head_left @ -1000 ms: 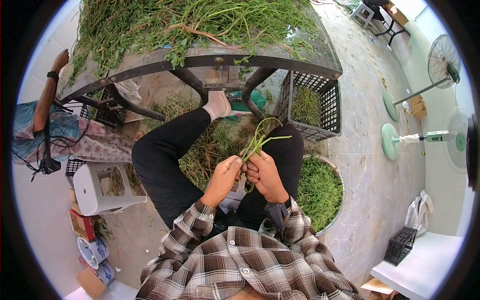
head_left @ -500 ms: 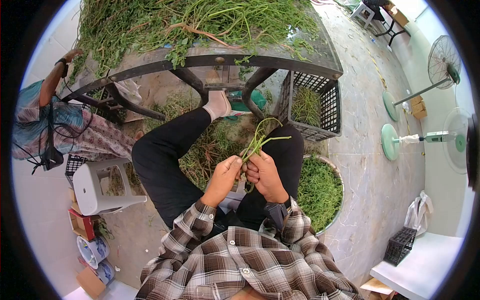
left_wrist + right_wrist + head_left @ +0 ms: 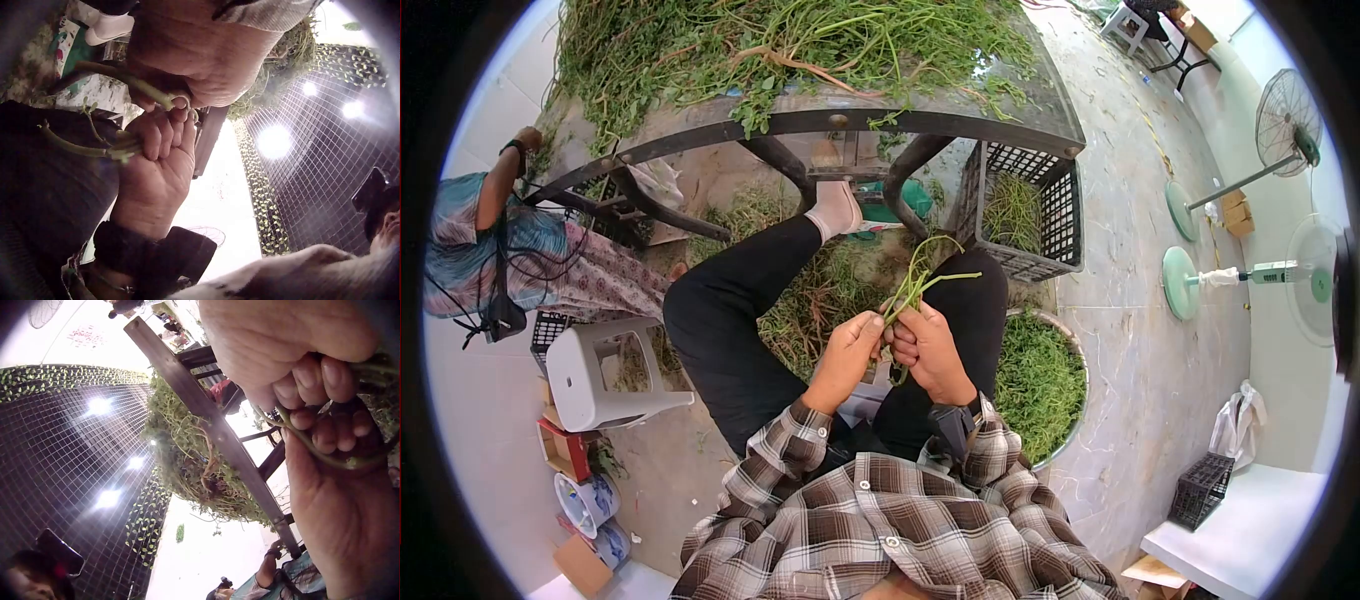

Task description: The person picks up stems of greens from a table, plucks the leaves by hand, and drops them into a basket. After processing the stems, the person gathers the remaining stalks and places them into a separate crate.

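Both hands meet above the lap, gripping a small bunch of green stems (image 3: 915, 288). The left hand (image 3: 848, 358) pinches it between thumb and curled fingers. Against it, the right hand (image 3: 932, 352) has its fingers curled round the same stems. The stems fan out beyond the fingertips, and a leafy end hangs below the hands. In the left wrist view, cut-looking stem ends (image 3: 75, 147) stick out beside the right hand (image 3: 156, 169). A stem (image 3: 325, 456) bends across the fingers in the right wrist view.
A table (image 3: 1040, 110) piled with greens (image 3: 800, 50) stands ahead. Right of the knees are a black crate (image 3: 1030, 255) holding stems and a round basket of leaves (image 3: 1040, 385). At left, another person (image 3: 530, 240) stands by a white stool (image 3: 605, 380); green-based fans (image 3: 1180, 283) stand far right.
The two hands and the stems have hardly moved. At left, the other person has shifted closer to the table, with the arm lowered to its edge.
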The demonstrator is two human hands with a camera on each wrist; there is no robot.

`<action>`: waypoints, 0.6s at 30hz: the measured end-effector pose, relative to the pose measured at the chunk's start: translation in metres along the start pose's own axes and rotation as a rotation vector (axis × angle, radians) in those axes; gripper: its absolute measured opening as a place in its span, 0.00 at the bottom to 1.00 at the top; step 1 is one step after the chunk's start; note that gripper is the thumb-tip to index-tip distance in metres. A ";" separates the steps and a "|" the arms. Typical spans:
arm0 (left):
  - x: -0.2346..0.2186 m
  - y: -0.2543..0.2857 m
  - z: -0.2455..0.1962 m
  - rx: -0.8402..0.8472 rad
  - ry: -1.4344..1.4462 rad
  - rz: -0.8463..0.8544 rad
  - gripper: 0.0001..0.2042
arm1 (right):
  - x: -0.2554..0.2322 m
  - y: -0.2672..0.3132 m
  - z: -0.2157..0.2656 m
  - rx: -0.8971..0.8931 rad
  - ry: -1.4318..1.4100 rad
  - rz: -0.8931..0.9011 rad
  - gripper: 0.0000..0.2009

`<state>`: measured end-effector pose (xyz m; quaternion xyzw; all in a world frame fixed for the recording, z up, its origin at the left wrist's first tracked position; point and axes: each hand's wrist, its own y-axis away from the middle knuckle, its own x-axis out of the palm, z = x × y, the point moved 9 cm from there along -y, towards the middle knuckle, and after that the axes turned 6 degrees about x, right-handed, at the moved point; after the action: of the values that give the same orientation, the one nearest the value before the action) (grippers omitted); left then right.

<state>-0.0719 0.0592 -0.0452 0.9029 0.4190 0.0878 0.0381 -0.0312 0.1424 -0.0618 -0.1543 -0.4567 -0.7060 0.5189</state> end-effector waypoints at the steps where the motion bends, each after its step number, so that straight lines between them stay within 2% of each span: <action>1: 0.000 0.000 0.000 0.000 0.000 0.000 0.16 | 0.000 0.000 0.000 -0.002 -0.004 0.004 0.08; 13: 0.002 -0.001 -0.001 -0.015 0.019 0.017 0.15 | 0.003 0.001 0.005 -0.019 -0.004 -0.016 0.08; 18: 0.006 0.001 -0.009 -0.037 0.039 0.018 0.11 | 0.005 0.002 0.009 -0.032 -0.005 -0.014 0.08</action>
<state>-0.0688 0.0630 -0.0354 0.9039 0.4098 0.1133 0.0460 -0.0336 0.1466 -0.0521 -0.1611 -0.4476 -0.7166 0.5101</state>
